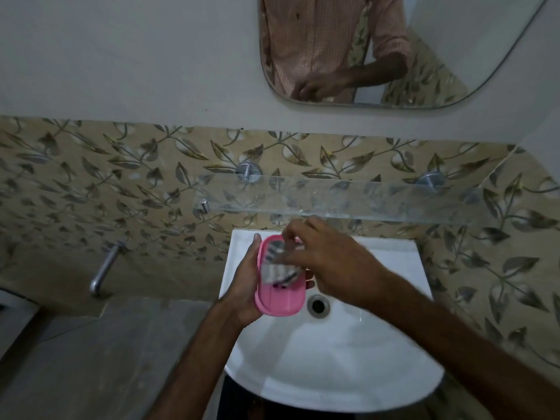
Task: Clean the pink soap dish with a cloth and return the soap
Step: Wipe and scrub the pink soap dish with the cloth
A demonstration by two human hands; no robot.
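Both hands work over the white wash basin (333, 359) in the head view. Left hand (245, 286) cups the pink soap dish (280, 301) from below and along its left side, thumb up by the far rim, holding it clear of the basin, above and just left of the drain hole (318, 305). Right hand (330, 262) is closed on a grey-and-white striped cloth (280, 271), pinching it with its fingers and pressing it into the far half of the dish; the near half of the dish lies bare and pink, with dark slots showing at the cloth's edge. Motion blur hides the exact finger grip.

No soap shows anywhere: not in the dish, not on the basin, and the glass shelf (348, 198) on the leaf-patterned tiles (106, 183) looks bare. A wall tap (104, 269) sticks out to the left, well apart from the hands.

By my judgement, the wiping step is in hand, with the far end being rubbed. Next, the cloth should be drawn toward the near end and around the rim while the left hand keeps the dish level and steady; after that the soap must be found and set back inside.
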